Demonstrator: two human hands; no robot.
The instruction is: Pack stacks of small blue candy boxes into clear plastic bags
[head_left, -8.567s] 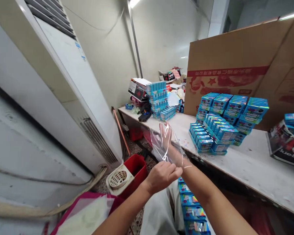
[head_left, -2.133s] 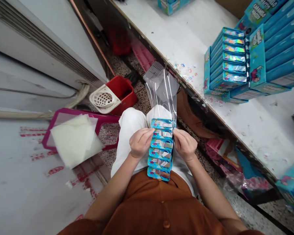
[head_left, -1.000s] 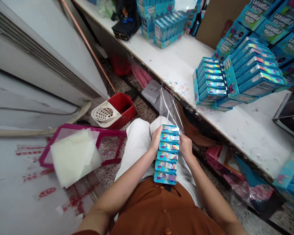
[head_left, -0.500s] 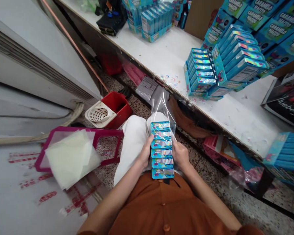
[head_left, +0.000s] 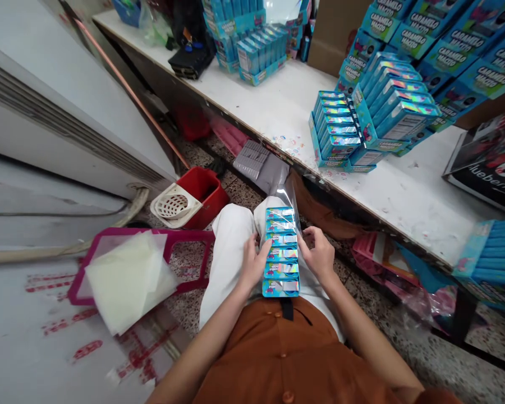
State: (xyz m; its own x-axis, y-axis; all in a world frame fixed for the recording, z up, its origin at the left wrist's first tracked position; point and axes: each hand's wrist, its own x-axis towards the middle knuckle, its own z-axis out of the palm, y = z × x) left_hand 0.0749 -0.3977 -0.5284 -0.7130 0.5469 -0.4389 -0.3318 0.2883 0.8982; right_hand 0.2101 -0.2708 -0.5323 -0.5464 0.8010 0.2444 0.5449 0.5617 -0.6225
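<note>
A row of several blue candy packs [head_left: 281, 255] lies on my lap, reaching from my thighs to my waist. A clear plastic bag [head_left: 289, 196] covers its far end and sticks out beyond it. My left hand [head_left: 253, 261] is at the row's left side, fingers apart, thumb resting against the packs. On the other side, my right hand [head_left: 318, 252] has its fingers spread, with the thumb close to the row's right edge.
A white table [head_left: 261, 106] ahead carries blue display boxes [head_left: 336, 132], stacked cartons [head_left: 458, 45] and a black box [head_left: 488, 163]. On the left are a red bucket [head_left: 212, 196] and a magenta frame [head_left: 84, 275] with translucent sheets [head_left: 126, 280]. Another blue box [head_left: 471, 252] stands at right.
Both hands have loosened from the row and their fingers have spread. The bag's far end has narrowed and folded down. The view has shifted slightly.
</note>
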